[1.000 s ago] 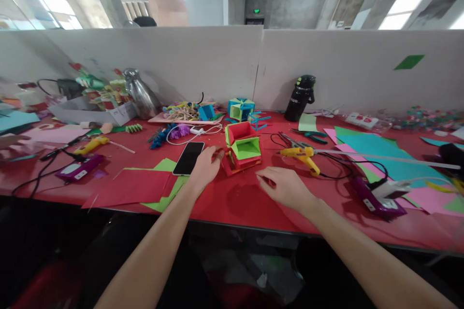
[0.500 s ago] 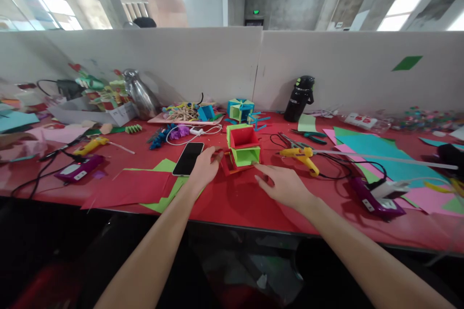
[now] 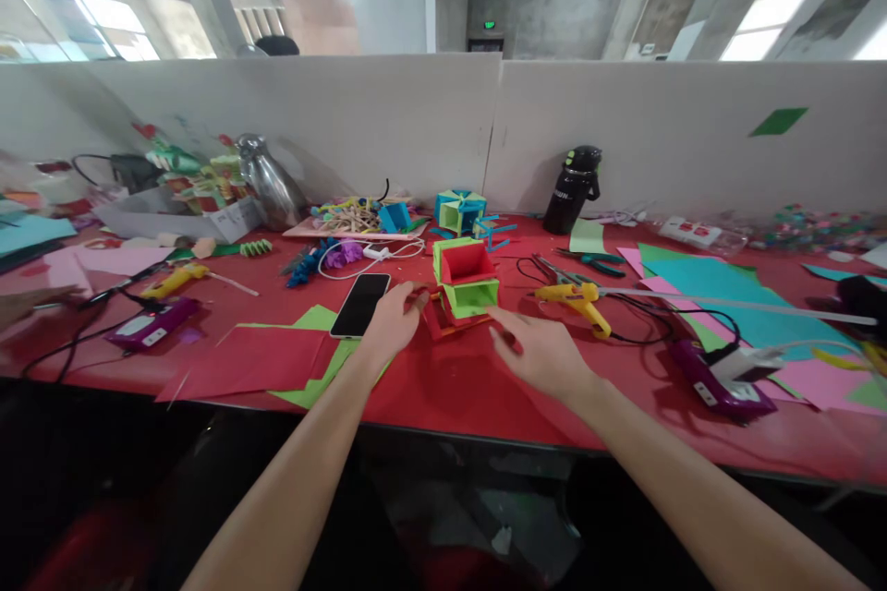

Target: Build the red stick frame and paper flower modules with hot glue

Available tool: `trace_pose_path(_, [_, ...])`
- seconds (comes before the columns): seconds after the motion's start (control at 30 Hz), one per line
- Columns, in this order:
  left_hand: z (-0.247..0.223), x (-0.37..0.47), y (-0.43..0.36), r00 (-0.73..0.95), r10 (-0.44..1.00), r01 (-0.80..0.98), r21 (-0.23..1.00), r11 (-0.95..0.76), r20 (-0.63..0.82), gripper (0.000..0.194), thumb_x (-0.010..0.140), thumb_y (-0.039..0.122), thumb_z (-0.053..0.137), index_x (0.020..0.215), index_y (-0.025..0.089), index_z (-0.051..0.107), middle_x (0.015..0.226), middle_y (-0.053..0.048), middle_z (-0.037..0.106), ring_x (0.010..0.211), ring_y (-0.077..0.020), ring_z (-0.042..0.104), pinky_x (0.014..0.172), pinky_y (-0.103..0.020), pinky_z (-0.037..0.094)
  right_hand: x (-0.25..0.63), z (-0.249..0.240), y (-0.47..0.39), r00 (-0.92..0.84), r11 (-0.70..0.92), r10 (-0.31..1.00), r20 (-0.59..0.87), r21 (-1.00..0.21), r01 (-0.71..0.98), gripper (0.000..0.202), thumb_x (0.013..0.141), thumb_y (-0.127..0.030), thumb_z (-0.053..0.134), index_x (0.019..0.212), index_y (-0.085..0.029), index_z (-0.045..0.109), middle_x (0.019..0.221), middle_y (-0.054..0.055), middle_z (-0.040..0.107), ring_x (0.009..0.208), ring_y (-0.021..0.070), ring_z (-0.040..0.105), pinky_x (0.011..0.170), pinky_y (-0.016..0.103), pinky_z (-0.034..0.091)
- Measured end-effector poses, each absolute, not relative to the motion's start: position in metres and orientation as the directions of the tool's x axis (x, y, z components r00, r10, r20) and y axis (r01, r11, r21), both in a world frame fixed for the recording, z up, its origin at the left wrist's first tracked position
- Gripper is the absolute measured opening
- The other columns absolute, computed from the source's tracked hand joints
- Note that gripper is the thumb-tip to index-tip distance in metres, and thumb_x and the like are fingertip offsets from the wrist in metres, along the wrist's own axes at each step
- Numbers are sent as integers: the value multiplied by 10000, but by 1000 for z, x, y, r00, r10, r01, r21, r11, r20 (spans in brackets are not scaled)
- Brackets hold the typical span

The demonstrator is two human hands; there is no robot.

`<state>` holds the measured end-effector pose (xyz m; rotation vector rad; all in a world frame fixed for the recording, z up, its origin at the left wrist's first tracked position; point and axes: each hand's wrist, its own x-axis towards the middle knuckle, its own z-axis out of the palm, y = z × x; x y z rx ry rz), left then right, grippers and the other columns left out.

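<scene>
A paper piece of joined red and green open boxes [image 3: 472, 297] stands on the red tabletop [image 3: 443, 388] between my hands. At its left side my left hand [image 3: 396, 319] has its fingertips on or beside a red part low down; whether they grip it is hard to tell. My right hand [image 3: 537, 349] is at the lower right, thumb and fingers apart, the fingertips by the green box's corner and nothing in the hand. Just left of my left hand lies a phone [image 3: 360, 305].
Red paper [image 3: 253, 356] lies at front left. A yellow glue gun [image 3: 574, 300], pliers [image 3: 597, 264] and a purple power strip [image 3: 721, 383] are on the right. Behind stand a black bottle [image 3: 572, 190], a blue-green paper piece [image 3: 460, 211] and a steel jug [image 3: 269, 183]. Another person's hand [image 3: 31, 303] is at far left.
My right hand's fingers have shifted slightly at the green box's corner. My left hand and the paper piece have barely moved. Another person's hand now shows at the far left.
</scene>
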<state>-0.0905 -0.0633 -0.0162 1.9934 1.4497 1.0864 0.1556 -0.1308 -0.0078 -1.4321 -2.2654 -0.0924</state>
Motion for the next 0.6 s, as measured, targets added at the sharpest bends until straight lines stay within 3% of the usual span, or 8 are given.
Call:
trace_pose_path(0.1, [-16,-90,-64,154,931,591,724,-354,329,284,923,331,513,1091,178,683,1112,-101,718,1028,-244,662,883,-335,510,155,-2,-133,-313,482,807,500,-253,839,516,961,-301,444,1468,-207,421,890,25,746,733,178,685,626,276,455])
trace_pose_path(0.23, [-17,-89,-64,158,933,602,717,-350,323,282,923,346,521,1088,184,683,1123,-99,715,1014,-241,669,859,-332,517,157,-1,-132,-343,461,855,389,-265,847,645,960,-352,449,1553,-205,244,817,6,720,654,185,661,547,276,415])
trace_pose_path(0.33, [-18,-89,-64,160,931,606,712,-354,327,300,929,371,515,1097,186,682,1124,-99,712,1003,-238,671,862,-335,517,158,-4,-131,-338,440,872,353,-264,859,616,965,-379,438,1538,-206,291,793,13,716,649,196,660,557,283,419])
trace_pose_path(0.5, [-16,-89,-65,170,929,598,715,-363,330,297,932,364,504,1087,183,682,1112,-95,711,991,-230,670,871,-334,514,160,-7,-132,-305,437,866,397,-304,847,482,956,-361,455,1400,-180,509,745,25,714,693,210,681,621,305,459])
trace_pose_path(0.6, [-14,-89,-66,175,928,597,714,-366,329,297,930,360,503,1089,184,682,1118,-94,709,1006,-233,663,870,-335,514,159,-9,-132,-301,455,850,432,-314,833,459,944,-338,480,1368,-174,538,726,21,709,662,205,670,613,310,466])
